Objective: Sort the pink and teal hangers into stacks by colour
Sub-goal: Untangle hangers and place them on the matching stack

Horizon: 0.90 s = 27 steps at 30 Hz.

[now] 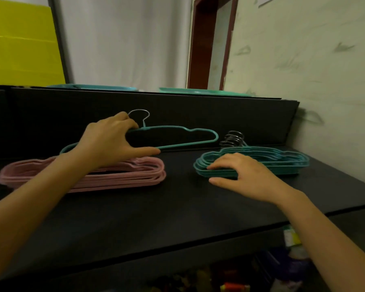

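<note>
A stack of pink hangers lies on the left of the black table. A stack of teal hangers with metal hooks lies on the right, near the wall. My left hand grips a single teal hanger by its middle, thumb under the lower bar and fingers over the top near the hook, lifted above the pink stack. My right hand rests with spread fingers on the left end of the teal stack, thumb on the table.
A black back panel rises behind the table, with teal trays on the ledge above. The wall stands close on the right. Clutter sits under the table's front edge at the lower right.
</note>
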Each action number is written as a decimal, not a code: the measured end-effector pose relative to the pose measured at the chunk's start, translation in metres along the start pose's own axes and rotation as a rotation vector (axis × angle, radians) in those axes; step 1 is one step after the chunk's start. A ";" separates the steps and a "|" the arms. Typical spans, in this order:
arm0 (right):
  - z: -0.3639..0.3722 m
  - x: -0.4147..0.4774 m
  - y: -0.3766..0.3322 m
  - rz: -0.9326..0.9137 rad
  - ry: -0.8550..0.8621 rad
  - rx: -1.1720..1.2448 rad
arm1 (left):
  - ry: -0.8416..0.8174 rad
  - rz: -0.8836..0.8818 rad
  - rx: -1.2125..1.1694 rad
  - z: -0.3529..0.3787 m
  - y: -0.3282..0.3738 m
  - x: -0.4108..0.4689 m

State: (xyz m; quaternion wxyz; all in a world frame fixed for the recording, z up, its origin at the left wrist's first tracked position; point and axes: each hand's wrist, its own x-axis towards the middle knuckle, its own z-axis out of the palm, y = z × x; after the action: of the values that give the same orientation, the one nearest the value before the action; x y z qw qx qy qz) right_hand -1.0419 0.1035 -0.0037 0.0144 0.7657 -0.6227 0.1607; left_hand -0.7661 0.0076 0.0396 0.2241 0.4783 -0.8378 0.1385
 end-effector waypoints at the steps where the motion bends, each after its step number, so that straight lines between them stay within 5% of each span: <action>1: -0.006 -0.010 0.015 0.019 -0.005 -0.001 | -0.001 0.018 -0.009 0.006 0.020 0.007; 13: -0.042 -0.081 0.138 0.100 -0.002 0.039 | -0.038 0.126 -0.059 0.079 0.204 0.070; 27: -0.050 -0.086 0.172 0.085 0.027 0.107 | -0.133 0.130 -0.012 0.103 0.235 0.092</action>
State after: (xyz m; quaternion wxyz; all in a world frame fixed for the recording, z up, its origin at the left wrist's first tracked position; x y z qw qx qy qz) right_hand -1.2331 0.1570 -0.0099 -0.0249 0.7360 -0.6450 0.2044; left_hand -1.0347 0.0118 -0.0068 0.1615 0.4296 -0.8809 0.1158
